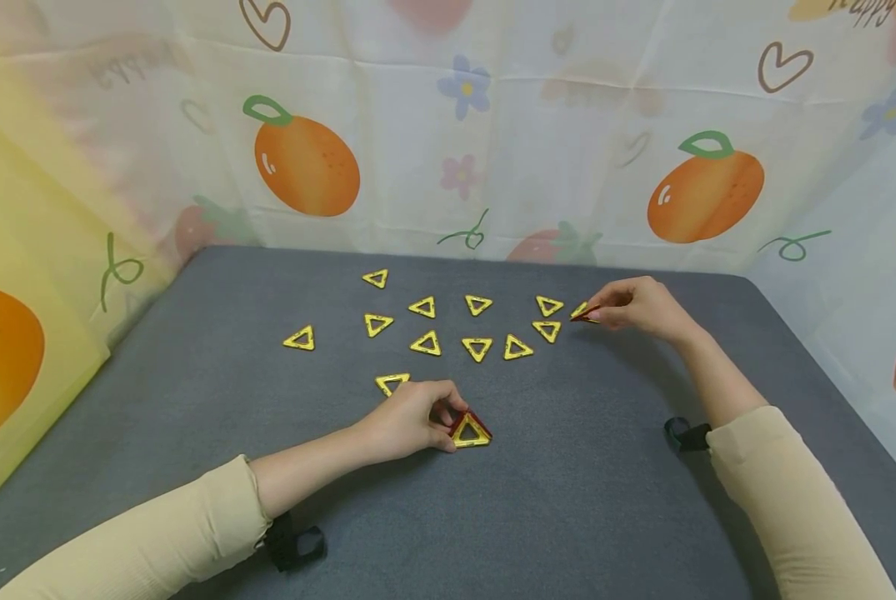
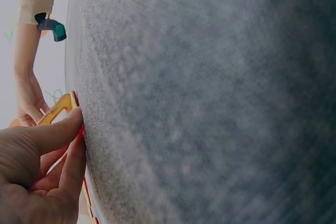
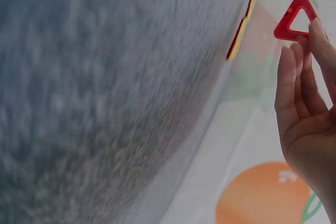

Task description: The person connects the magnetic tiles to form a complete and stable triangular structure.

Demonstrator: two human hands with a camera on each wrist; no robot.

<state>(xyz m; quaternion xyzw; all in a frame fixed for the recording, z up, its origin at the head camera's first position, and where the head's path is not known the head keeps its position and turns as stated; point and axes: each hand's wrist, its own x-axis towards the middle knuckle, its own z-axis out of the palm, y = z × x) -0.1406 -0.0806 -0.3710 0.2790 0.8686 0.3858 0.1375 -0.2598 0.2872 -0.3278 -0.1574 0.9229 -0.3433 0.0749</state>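
Observation:
In the head view my left hand (image 1: 413,421) grips the left side of a small structure of triangular magnetic tiles (image 1: 473,442), which rests on the table near the middle. One yellow open-centred face shows, with red along its upper edges. The left wrist view has my thumb and fingers on a yellow-and-red tile (image 2: 66,100). At the right end of the scattered tiles, my right hand (image 1: 638,308) pinches another triangular tile by one corner. That tile (image 3: 286,31) looks red from the right wrist and is lifted off the table, tilted.
Several yellow triangular tiles lie flat and apart behind the structure, including one (image 1: 547,331) near my right hand. Another tile (image 1: 387,382) is partly hidden behind my left hand. A fruit-patterned cloth (image 1: 410,150) hangs behind the dark grey table (image 1: 568,517).

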